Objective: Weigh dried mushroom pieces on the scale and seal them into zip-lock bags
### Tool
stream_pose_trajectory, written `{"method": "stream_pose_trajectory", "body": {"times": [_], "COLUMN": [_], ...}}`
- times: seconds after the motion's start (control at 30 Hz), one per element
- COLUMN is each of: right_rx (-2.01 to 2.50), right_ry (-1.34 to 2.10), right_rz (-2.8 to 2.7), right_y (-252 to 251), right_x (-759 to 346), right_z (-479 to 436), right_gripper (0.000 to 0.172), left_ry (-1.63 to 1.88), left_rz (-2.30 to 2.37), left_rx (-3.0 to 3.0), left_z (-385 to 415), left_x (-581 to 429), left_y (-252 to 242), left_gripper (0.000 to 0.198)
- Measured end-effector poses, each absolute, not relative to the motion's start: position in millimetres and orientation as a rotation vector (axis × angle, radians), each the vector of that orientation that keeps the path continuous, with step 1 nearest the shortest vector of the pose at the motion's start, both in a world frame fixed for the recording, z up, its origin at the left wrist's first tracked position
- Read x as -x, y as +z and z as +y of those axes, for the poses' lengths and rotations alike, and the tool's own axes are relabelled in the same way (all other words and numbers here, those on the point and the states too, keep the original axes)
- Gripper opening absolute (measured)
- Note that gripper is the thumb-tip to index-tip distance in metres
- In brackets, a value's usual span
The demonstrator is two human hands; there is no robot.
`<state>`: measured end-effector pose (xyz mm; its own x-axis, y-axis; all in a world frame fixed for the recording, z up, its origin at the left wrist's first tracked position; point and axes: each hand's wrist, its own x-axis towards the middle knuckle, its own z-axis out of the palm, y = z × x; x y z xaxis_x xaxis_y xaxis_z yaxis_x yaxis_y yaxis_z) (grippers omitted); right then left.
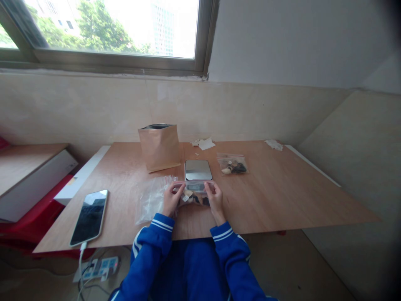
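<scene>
Between my hands is a clear zip bag [194, 198] with dark and tan dried pieces and a small white packet inside. My left hand [172, 197] pinches its top strip at the left, and my right hand [214, 197] pinches the same strip at the right. Just beyond the bag lies a small digital scale [198, 169] with a bare silver plate; its front part shows through the plastic. Flat clear plastic bags [150, 202] lie beside my left hand. A second filled zip bag [232, 164] rests to the right of the scale.
An open brown paper pouch [159, 148] stands behind the flat bags. At the left edge lies a phone [89, 217] with a charging cable [82, 259] running down to a power strip [100, 268]. White scraps [205, 144] sit by the wall.
</scene>
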<state>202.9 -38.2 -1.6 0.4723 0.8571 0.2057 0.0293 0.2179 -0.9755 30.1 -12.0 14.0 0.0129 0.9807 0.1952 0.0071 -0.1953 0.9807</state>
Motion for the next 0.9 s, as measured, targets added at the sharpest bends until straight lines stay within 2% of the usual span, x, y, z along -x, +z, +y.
{"method": "stream_pose_trajectory", "body": {"times": [0.9], "right_rx": [1.182], "right_ry": [0.808], "right_rz": [-0.876], "right_y": [6.2], "right_x": [-202.4], "right_z": [-40.5], "right_gripper": [0.031], "left_ry": [1.299], "left_rz": [1.062], "left_rx": [-1.399], "left_z": [-12.5], "left_x": [-27.2], "left_y": [14.5], "left_gripper": [0.03]}}
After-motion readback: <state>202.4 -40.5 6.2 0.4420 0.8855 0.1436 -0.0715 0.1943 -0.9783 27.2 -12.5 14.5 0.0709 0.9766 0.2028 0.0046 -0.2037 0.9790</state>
